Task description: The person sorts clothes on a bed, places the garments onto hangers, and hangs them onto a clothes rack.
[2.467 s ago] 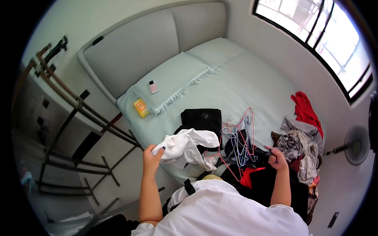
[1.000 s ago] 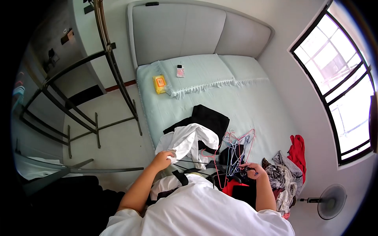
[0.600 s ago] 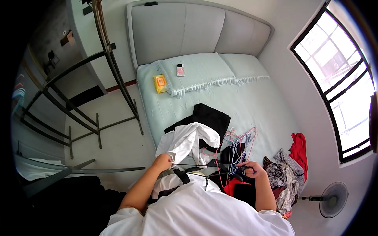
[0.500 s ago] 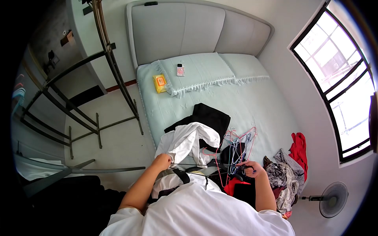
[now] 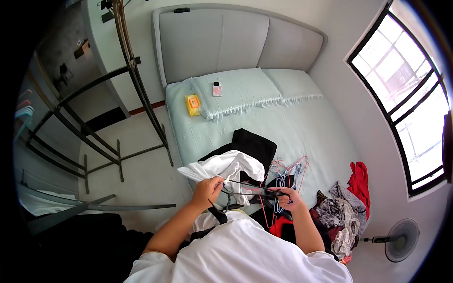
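My left hand (image 5: pixel 209 191) is closed on the edge of a white garment (image 5: pixel 229 165), which lies bunched over black folded cloth (image 5: pixel 250 142) on the bed. A thin black hanger (image 5: pixel 245 193) stretches between my hands. Its right part is in my closed right hand (image 5: pixel 287 198), dark nails showing. Whether my left fingers also grip the hanger is hard to make out. Beside and beyond my right hand lie tangled pink and blue hangers (image 5: pixel 289 170). Red cloth (image 5: pixel 279 227) is below that hand.
A clothes pile (image 5: pixel 336 212) and a red garment (image 5: pixel 359 181) lie at the bed's right edge, near a fan (image 5: pixel 401 239). A yellow packet (image 5: pixel 192 104) and a phone (image 5: pixel 217 89) are by the pillows. A metal rack (image 5: pixel 137 85) stands left.
Both hands have come closer together and moved up over the bed. The white garment's left part is lifted and spread leftward. The black hanger has risen with my hands.
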### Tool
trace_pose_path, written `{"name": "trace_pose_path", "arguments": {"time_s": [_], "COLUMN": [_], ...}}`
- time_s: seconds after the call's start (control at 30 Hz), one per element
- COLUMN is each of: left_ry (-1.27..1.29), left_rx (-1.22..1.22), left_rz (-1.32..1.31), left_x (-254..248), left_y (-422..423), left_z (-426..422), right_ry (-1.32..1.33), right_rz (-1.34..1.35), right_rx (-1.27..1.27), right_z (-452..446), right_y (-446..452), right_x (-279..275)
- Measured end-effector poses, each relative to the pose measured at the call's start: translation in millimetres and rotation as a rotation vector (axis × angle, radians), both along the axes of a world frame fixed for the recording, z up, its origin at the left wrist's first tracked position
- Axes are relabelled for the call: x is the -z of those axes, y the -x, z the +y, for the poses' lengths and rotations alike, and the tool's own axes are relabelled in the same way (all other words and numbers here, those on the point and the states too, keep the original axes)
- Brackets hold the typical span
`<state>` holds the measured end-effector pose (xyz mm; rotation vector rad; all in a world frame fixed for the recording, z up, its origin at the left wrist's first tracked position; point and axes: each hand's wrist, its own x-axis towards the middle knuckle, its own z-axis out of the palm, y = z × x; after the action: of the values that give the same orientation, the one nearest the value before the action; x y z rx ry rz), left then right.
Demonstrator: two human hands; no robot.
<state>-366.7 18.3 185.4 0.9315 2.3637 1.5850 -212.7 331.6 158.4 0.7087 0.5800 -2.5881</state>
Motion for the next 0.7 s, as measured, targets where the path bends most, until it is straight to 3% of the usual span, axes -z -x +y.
{"name": "trace_pose_path", "arguments": {"time_s": [0.1, 0.2, 0.3, 0.43, 0.6, 0.7], "left_ry": [0.064, 0.117, 0.159, 0.018, 0.09, -0.323], "left_rx": [0.025, 0.18, 0.369, 0.398, 0.284, 0.146], "left_rz": [0.108, 0.079, 0.209, 0.026, 0.015, -0.15], "left_x": [-9.5, -3.7, 18.9, 18.3, 33.3, 36.7], "left_y": [9.6, 20.1, 21.2, 8.9, 4.2, 6.9], "left_z": [-8.4, -19.5, -24.7, -35.7, -43.2, -40.3], "right_ry": [-0.001, -0.094, -0.068, -0.009, 0.052, -0.066], "right_rz": [0.064, 0.059, 0.069, -0.012, -0.014, 0.022], "right_rx": [0.008, -0.002, -0.016, -0.019, -0.042, -0.025], "right_z": [-18.5, -25.6, -21.8, -23.8, -33.8, -45.3], "right_y": [8.9, 14.1, 14.3, 12.4, 15.1, 23.6], "right_x": [-14.7, -26.5, -20.5, -19.5, -15.2, -22.0]}}
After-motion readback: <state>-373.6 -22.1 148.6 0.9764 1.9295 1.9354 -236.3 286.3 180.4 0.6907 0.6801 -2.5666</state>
